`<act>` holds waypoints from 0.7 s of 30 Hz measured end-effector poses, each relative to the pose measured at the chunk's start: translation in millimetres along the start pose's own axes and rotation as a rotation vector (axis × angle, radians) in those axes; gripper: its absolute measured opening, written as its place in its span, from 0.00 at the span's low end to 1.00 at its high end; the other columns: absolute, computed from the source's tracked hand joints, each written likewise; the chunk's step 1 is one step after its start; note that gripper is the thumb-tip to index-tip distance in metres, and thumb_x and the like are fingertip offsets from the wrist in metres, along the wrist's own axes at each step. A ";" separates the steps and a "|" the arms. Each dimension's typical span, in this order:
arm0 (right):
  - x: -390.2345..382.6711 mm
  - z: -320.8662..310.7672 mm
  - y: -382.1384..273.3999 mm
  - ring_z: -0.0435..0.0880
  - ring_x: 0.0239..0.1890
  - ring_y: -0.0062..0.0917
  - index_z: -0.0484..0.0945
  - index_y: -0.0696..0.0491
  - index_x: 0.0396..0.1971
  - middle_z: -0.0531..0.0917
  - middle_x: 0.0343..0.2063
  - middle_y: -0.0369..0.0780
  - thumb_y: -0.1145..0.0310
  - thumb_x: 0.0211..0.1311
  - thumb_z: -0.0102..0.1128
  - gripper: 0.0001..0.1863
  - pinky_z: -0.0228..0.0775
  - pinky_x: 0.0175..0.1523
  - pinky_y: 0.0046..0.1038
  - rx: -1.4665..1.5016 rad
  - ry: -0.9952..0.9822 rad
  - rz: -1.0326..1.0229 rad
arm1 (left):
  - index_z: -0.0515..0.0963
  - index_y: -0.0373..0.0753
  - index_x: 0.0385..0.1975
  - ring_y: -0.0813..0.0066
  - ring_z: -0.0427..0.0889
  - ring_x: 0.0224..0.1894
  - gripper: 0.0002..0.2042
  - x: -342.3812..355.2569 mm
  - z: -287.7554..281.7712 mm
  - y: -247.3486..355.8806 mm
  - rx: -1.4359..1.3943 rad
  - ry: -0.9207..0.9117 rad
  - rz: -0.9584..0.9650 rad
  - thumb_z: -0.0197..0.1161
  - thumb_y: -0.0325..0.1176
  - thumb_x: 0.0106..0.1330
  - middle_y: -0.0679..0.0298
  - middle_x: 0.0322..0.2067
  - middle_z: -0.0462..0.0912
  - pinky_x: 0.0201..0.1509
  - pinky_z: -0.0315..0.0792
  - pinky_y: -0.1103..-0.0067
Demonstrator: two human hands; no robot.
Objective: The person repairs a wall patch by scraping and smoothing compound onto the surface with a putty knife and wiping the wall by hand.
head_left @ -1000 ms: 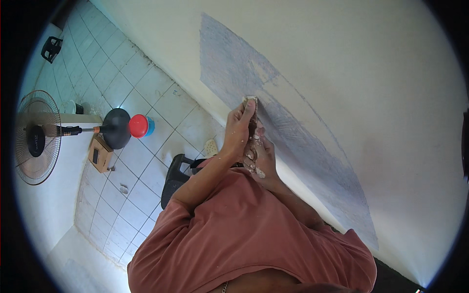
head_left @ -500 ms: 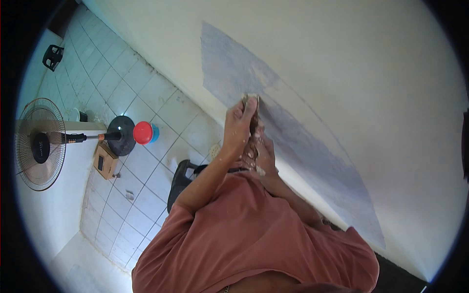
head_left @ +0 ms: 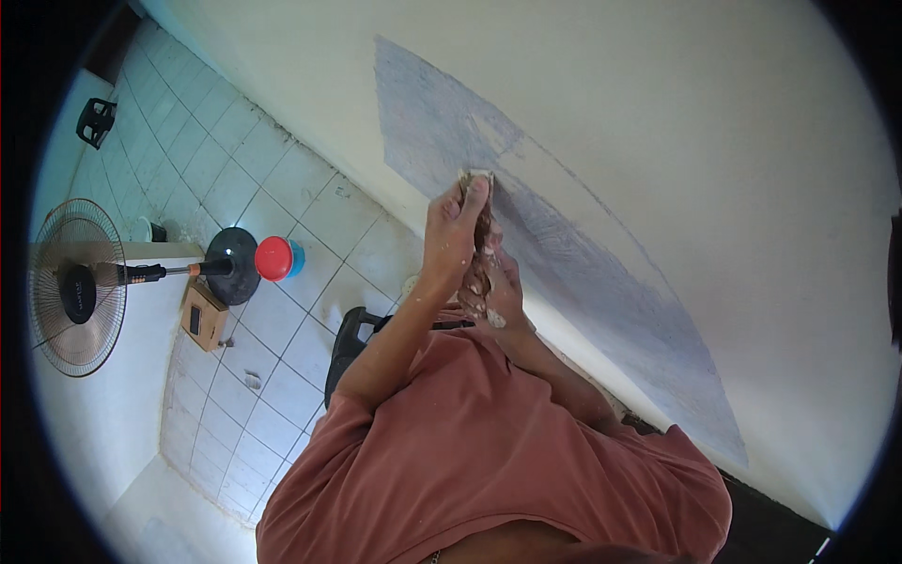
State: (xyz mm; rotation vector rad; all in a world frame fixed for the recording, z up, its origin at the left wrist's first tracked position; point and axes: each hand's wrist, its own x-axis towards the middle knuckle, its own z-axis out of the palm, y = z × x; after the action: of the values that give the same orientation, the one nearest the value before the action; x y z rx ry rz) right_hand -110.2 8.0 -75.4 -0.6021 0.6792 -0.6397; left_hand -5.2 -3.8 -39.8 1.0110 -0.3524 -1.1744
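Observation:
My left hand [head_left: 449,235] is closed, its thumb pressed over a small flat piece smeared with whitish putty [head_left: 480,174]. Just below it, nearer my body, is my right hand [head_left: 500,287], fingers curled and blotched with white paste. What the right hand grips is mostly hidden behind the left hand and the fingers. Both hands are close together in front of the wall [head_left: 695,141]. Behind them a long blue-grey patch [head_left: 583,273] with streaky pale filler runs slantwise across the cream surface.
On the tiled floor [head_left: 282,371] to the left are a pedestal fan [head_left: 80,291], a red-lidded blue tub [head_left: 274,258], a cardboard box [head_left: 203,318] and a black plastic chair or stool [head_left: 348,343]. Farther off stands another small black stool [head_left: 96,122].
The hands, still together, sit slightly higher and farther left in the picture. The whole view has shifted a little. Their grip looks much the same.

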 end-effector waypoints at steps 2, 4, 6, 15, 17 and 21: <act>-8.9 -4.3 2.7 0.61 0.08 0.11 0.68 0.49 0.30 0.64 0.11 0.29 0.61 0.65 0.39 0.10 0.51 0.11 0.13 0.037 0.039 0.075 | 0.68 0.39 0.23 0.85 0.66 0.12 0.14 -5.4 1.2 -12.2 0.068 0.080 -0.115 0.50 0.43 0.64 0.69 0.11 0.68 0.15 0.59 0.87; -9.8 -0.4 -1.6 0.61 0.08 0.11 0.68 0.49 0.31 0.64 0.11 0.29 0.61 0.65 0.39 0.10 0.52 0.11 0.13 -0.021 0.090 0.067 | 0.67 0.39 0.21 0.85 0.66 0.12 0.15 -4.9 5.3 -6.5 0.028 0.061 -0.092 0.50 0.43 0.64 0.70 0.11 0.68 0.15 0.60 0.87; 6.5 4.1 -6.5 0.61 0.07 0.12 0.67 0.49 0.29 0.64 0.11 0.30 0.60 0.65 0.39 0.11 0.52 0.10 0.13 -0.001 0.052 0.035 | 0.67 0.39 0.21 0.85 0.67 0.12 0.15 7.3 4.8 11.0 0.015 0.041 0.021 0.51 0.44 0.63 0.70 0.12 0.68 0.15 0.60 0.87; -9.2 -0.4 -6.2 0.62 0.07 0.14 0.65 0.48 0.26 0.64 0.12 0.31 0.60 0.64 0.39 0.11 0.54 0.10 0.15 -0.009 0.076 0.101 | 0.67 0.39 0.21 0.85 0.66 0.11 0.15 -7.1 7.7 -8.5 0.006 0.037 -0.046 0.50 0.44 0.63 0.69 0.11 0.68 0.15 0.60 0.87; 2.5 0.3 -11.9 0.61 0.07 0.14 0.66 0.48 0.27 0.64 0.12 0.30 0.59 0.64 0.39 0.11 0.54 0.10 0.15 -0.048 0.091 0.064 | 0.67 0.39 0.21 0.85 0.66 0.11 0.15 4.2 7.3 -8.3 -0.002 0.039 -0.051 0.50 0.43 0.63 0.69 0.11 0.68 0.15 0.59 0.87; -9.9 -7.4 -1.7 0.60 0.07 0.13 0.65 0.48 0.30 0.63 0.12 0.30 0.58 0.64 0.39 0.11 0.52 0.10 0.15 -0.008 0.010 0.129 | 0.66 0.39 0.21 0.84 0.66 0.11 0.15 -9.7 4.3 -4.8 0.064 0.075 -0.060 0.50 0.43 0.64 0.69 0.11 0.67 0.15 0.60 0.86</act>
State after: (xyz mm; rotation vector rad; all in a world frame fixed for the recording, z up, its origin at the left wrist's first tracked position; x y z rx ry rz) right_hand -122.1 11.7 -75.1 -0.5582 0.7243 -0.5205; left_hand -14.9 2.6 -38.9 1.1248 -0.3035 -1.1813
